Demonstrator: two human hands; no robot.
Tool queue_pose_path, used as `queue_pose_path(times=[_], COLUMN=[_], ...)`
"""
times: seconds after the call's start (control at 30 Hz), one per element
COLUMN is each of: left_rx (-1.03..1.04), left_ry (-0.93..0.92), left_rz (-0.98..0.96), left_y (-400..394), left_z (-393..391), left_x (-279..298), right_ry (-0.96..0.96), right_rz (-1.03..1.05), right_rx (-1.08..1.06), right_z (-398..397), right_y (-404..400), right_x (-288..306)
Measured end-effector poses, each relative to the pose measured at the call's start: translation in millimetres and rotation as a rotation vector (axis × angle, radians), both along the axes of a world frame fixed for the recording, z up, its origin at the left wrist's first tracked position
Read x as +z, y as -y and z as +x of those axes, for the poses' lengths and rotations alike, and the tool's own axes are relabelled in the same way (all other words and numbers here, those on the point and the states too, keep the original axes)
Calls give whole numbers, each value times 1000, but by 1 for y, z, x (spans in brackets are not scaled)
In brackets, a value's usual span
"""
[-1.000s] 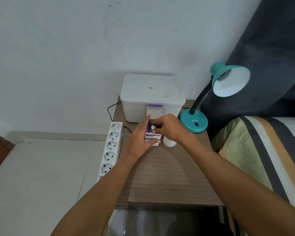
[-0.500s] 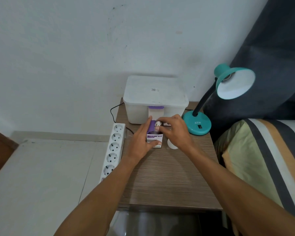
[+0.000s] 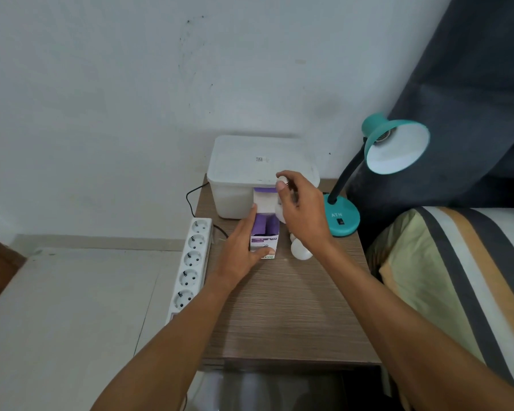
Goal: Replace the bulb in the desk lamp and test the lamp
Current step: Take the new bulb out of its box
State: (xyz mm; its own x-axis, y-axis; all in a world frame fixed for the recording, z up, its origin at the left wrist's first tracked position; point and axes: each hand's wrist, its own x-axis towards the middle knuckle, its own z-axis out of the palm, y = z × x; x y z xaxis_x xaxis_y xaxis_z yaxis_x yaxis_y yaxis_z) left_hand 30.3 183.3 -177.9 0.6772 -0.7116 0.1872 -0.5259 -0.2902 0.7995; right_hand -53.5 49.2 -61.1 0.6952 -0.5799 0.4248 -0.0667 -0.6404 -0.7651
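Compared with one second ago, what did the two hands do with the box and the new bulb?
The right hand has lifted the new bulb up out of the purple bulb box; earlier its fingers were only at the box opening. The left hand still steadies the box on the table. The other white bulb still lies beside the box, and the teal lamp has not moved, its socket empty.

Near half of table [image 3: 285,315] bare, far half crowded: tub [image 3: 250,185], box [image 3: 264,241], bulb [image 3: 301,251], lamp [image 3: 343,216], strip [image 3: 190,268] flanking left edge.
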Motion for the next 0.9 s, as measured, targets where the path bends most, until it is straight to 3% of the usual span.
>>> queue_pose_path(times=[0.2,0.4,0.63,0.9], left_rx=[16,11,10,-3], left_ry=[-62,-74,-22,-22], left_rz=[-2,11,-1,-39], left_y=[0,2,3,-2], left_z=[0,3,5,-1], left_x=[1,-4,-7,5], right_ry=[-214,-138,-151,-207], right_rz=[292,667,751,657], right_rx=[-143,-70,7,91], right_z=[-6,-5,-15,-16], right_y=[5,3,6,9], right_x=[-38,-40,-45,-50])
